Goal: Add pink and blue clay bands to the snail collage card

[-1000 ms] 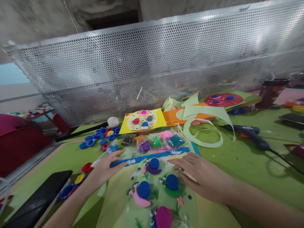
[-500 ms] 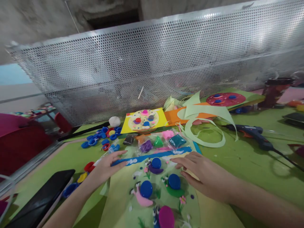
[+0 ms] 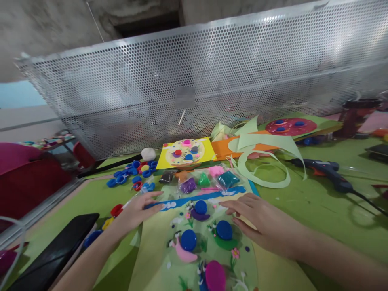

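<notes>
A paper picture (image 3: pixel 151 250) lies before me, with clay snails whose shells are bottle caps: a purple snail (image 3: pixel 200 216), a green snail (image 3: pixel 226 242), a pink snail (image 3: pixel 184 254) and one with a magenta shell (image 3: pixel 215 275). My left hand (image 3: pixel 138 210) rests at the picture's upper left edge, fingers apart and holding nothing. On the upper right side, my right hand (image 3: pixel 257 222) is spread near the purple and green snails, also holding nothing. Small clay bags, one purple (image 3: pixel 188 185) and one teal (image 3: pixel 228 179), lie beyond the picture.
Blue bottle caps (image 3: pixel 121 178) and a black phone (image 3: pixel 57 250) are at the left. Behind stands a yellow card (image 3: pixel 163 161) with snails. Cut green paper (image 3: pixel 285 182), a glue gun (image 3: pixel 336 173) and a dark cup (image 3: pixel 354 117) are at the right, before a perforated metal panel (image 3: pixel 145 89).
The view has shifted slightly, so everything sits a little further right. Both hands keep nearly the same pose over the picture.
</notes>
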`<state>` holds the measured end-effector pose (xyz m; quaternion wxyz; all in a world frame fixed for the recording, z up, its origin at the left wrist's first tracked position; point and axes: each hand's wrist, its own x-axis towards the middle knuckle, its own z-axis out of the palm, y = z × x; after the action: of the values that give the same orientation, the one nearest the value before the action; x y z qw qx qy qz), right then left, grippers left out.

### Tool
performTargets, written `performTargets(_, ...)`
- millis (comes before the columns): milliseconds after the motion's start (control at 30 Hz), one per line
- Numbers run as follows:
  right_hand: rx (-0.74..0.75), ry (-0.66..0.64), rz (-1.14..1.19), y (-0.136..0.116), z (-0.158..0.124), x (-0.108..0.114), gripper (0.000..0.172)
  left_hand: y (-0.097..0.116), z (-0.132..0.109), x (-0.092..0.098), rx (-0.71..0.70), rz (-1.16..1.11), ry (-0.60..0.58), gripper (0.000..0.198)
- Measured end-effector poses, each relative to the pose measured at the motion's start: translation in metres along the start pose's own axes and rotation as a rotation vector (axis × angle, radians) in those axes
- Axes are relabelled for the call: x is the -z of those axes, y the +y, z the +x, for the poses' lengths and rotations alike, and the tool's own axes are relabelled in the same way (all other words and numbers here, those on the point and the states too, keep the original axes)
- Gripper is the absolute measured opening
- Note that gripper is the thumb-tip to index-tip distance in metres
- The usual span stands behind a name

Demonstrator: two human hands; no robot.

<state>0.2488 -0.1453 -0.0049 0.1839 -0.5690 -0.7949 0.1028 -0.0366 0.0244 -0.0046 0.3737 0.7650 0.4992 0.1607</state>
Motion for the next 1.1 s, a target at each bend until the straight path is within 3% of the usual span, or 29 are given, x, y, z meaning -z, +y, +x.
performTargets(233, 0.006, 0.03, 0.009, 0.0044, 0.0, -0.0005, 0.035, -0.0043, 0.0018, 0.0024, -0.064, 0.071, 0.043, 0.057)
performTargets(567, -0.005, 0.015, 0.017, 0.0043, -0.0002, 0.0, 0.036, -0.0008, 0.0, 0.0042, -0.027, 0.162, 0.032, 0.075)
performTargets(900, -0.003, 0.03, -0.004, 0.0047, -0.0014, 0.0012, 0.033, -0.0003, -0.0005, 0.004, -0.079, 0.161, 0.119, 0.057)
performTargets(1100, -0.003, 0.025, -0.003, 0.0046, -0.0007, 0.0011, 0.033, -0.0006, 0.0006, 0.0038, -0.105, 0.125, 0.112, 0.061)
